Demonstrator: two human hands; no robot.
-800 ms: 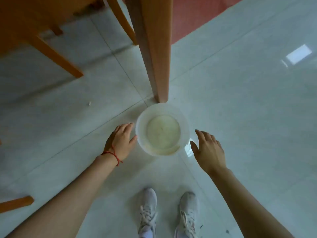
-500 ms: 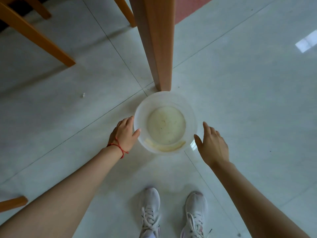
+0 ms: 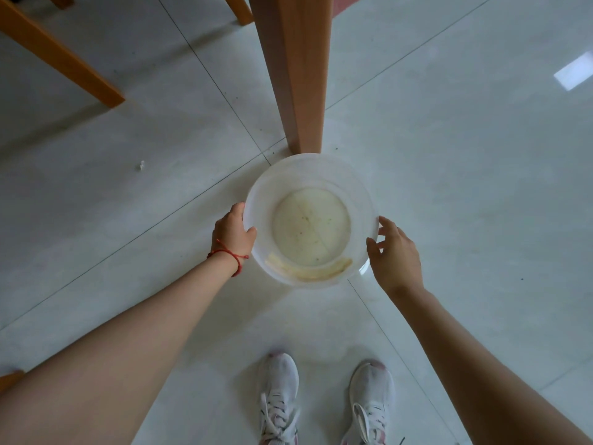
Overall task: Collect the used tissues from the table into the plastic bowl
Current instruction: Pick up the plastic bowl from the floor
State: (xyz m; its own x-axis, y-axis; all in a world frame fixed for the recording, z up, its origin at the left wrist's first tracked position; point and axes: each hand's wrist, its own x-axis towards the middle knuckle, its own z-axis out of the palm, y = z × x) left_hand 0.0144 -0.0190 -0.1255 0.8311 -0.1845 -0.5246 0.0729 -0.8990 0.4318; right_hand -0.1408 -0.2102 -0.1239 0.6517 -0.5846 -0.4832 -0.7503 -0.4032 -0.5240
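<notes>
Translucent plastic bowl, yellowish residue inside; left hand grips rim, right hand open beside.

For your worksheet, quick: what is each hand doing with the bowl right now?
Left hand: closed on the plastic bowl, thumb over its rim.
Right hand: open, fingers spread at the bowl's right edge; contact cannot be told.

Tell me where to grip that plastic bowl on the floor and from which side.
Take the plastic bowl by its rim, at opposite points left and right. The wooden table leg stands against its far edge, blocking that side. It is wide, round and upright, so two hands suit it: left hand already clasps the left rim, right hand is open beside the right rim.
</notes>
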